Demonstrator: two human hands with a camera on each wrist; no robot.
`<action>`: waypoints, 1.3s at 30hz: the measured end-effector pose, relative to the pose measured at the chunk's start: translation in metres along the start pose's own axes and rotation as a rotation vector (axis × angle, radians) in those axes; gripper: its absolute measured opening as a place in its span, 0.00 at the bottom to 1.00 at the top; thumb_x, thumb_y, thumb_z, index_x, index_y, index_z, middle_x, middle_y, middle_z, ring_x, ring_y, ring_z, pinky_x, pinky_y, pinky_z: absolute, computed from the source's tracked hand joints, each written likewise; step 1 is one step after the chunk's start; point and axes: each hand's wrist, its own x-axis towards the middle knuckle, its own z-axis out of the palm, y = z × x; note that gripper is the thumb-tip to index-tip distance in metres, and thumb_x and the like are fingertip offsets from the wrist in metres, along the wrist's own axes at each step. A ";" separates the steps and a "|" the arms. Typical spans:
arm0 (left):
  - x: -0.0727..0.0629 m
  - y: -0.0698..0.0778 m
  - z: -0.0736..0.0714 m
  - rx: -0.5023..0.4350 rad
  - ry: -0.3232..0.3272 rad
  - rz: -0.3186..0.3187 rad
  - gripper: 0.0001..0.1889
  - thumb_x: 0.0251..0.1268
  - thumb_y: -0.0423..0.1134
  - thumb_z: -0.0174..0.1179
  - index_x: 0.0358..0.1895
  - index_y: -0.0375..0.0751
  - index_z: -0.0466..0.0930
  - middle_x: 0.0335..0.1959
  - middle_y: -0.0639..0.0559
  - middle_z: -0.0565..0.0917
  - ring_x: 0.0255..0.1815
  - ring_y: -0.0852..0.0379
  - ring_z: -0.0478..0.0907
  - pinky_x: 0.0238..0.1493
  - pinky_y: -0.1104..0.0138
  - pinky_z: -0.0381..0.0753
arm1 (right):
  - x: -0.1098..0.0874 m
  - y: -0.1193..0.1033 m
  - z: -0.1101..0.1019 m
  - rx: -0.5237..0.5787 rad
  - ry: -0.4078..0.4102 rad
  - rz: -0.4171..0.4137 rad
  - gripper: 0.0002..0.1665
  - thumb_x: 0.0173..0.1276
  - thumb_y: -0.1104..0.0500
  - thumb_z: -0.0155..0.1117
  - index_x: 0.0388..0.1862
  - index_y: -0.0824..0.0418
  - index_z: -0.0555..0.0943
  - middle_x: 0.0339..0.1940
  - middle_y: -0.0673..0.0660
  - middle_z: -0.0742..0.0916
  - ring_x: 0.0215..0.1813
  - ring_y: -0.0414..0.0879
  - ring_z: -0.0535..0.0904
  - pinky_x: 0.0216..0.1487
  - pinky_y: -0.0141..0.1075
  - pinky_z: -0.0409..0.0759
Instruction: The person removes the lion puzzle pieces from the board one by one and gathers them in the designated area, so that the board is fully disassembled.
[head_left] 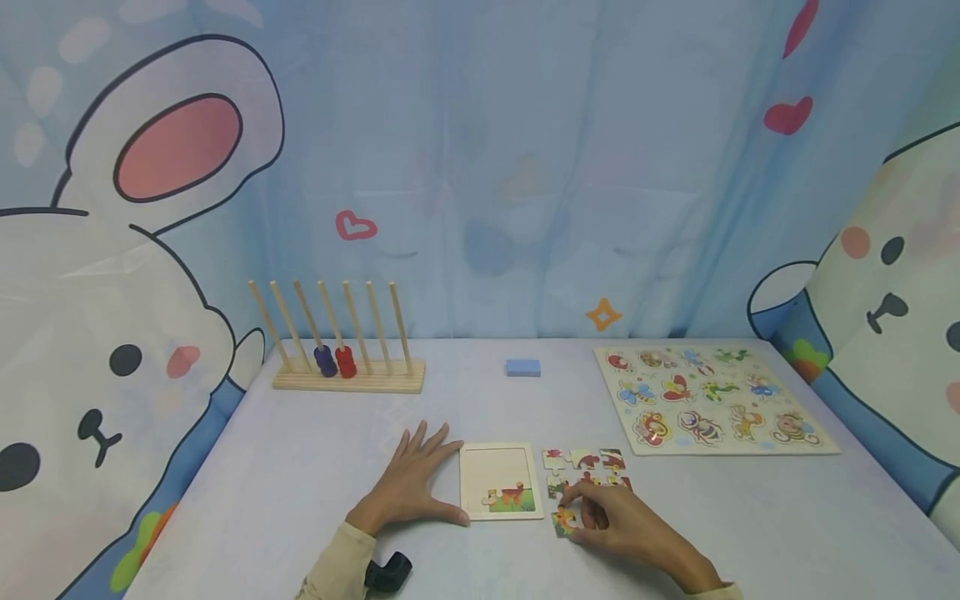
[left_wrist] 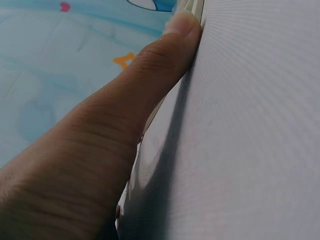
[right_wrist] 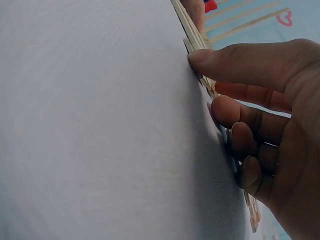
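Observation:
My left hand [head_left: 411, 485] lies spread beside a small wooden puzzle board [head_left: 487, 475], with the thumb and forefinger touching its left side. Some joined puzzle pieces [head_left: 512, 497] with a green and red picture fill the board's lower right part. To its right, my right hand [head_left: 618, 521] pinches a puzzle piece [head_left: 563, 523] between thumb and forefinger, low at the table. Just above that hand, loose puzzle pieces [head_left: 585, 460] lie in rows, partly hidden by its fingers. In the right wrist view the thumb [right_wrist: 205, 60] presses at a piece's edge and the other fingers curl in.
A wooden peg rack [head_left: 348, 382] with blue and red beads stands at the back left. A blue block [head_left: 522, 367] lies at the back middle. On the right is a large insect picture board [head_left: 720, 400]. A patterned curtain [head_left: 487, 167] hangs behind the table.

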 end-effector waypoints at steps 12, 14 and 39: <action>-0.001 0.000 -0.001 0.006 -0.007 -0.006 0.57 0.31 0.75 0.68 0.72 0.54 0.63 0.77 0.49 0.53 0.78 0.40 0.38 0.75 0.45 0.33 | 0.007 -0.011 -0.004 -0.049 0.052 -0.018 0.21 0.56 0.52 0.74 0.47 0.55 0.80 0.27 0.43 0.78 0.29 0.33 0.71 0.28 0.27 0.73; -0.001 0.000 -0.001 0.009 -0.003 -0.003 0.57 0.31 0.75 0.68 0.72 0.54 0.63 0.77 0.49 0.53 0.78 0.40 0.38 0.75 0.44 0.34 | 0.012 -0.016 -0.005 -0.072 0.078 -0.071 0.21 0.56 0.53 0.74 0.47 0.55 0.80 0.31 0.44 0.80 0.33 0.36 0.73 0.32 0.29 0.75; 0.000 0.000 0.000 0.017 -0.008 -0.005 0.57 0.32 0.76 0.67 0.72 0.56 0.62 0.77 0.50 0.53 0.78 0.41 0.36 0.75 0.45 0.33 | 0.063 -0.030 0.025 -0.203 -0.040 -0.209 0.16 0.58 0.59 0.72 0.46 0.54 0.86 0.43 0.44 0.82 0.44 0.39 0.72 0.46 0.35 0.74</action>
